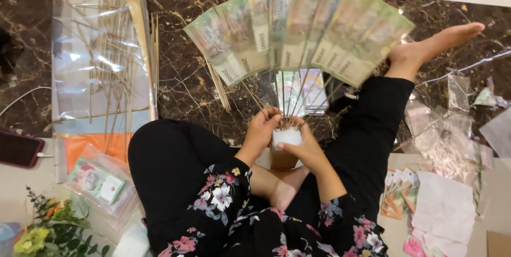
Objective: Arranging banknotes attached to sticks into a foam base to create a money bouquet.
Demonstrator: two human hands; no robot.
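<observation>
Sitting cross-legged on a dark marble floor, I hold a small white foam block (287, 137) on a brown base between my knees. My left hand (262, 129) pinches the thin wooden sticks (290, 97) where they enter the foam. My right hand (308, 148) wraps the block's right side. Several green banknotes in clear sleeves (298, 30) are fixed to the stick tops and spread in a fan above my hands.
A plastic-wrapped stack of coloured paper with loose sticks (101, 57) lies at left, a phone (20, 149) beside it. A sleeved banknote (98, 182) and flowers (48, 227) are lower left. Folded notes (399, 193), clear wrappers (442, 140) and paper lie at right. My bare foot (431, 46) extends upper right.
</observation>
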